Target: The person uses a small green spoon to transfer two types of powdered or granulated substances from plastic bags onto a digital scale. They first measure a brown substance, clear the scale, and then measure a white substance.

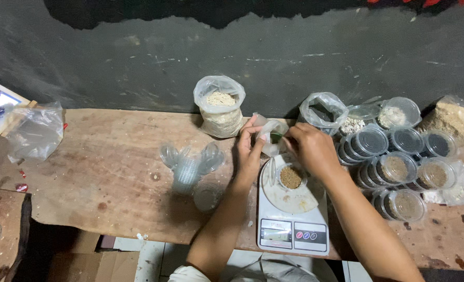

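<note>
My left hand (250,151) pinches the rim of a small clear plastic bag (270,131) just beyond a white kitchen scale (293,219). My right hand (311,149) is at the bag's mouth, its fingers closed on a small dark green thing that is mostly hidden. On the scale's round plate stands a small clear cup (291,177) with brown granules in it. Both forearms reach in from the bottom edge over the wooden table (112,172).
A clear bag of pale grain (219,107) stands behind the hands, a dark-filled bag (323,112) to its right. Several lidded round cups (396,167) of granules crowd the right side. Empty clear cups (190,167) lie left of the scale, a crumpled bag (33,130) far left.
</note>
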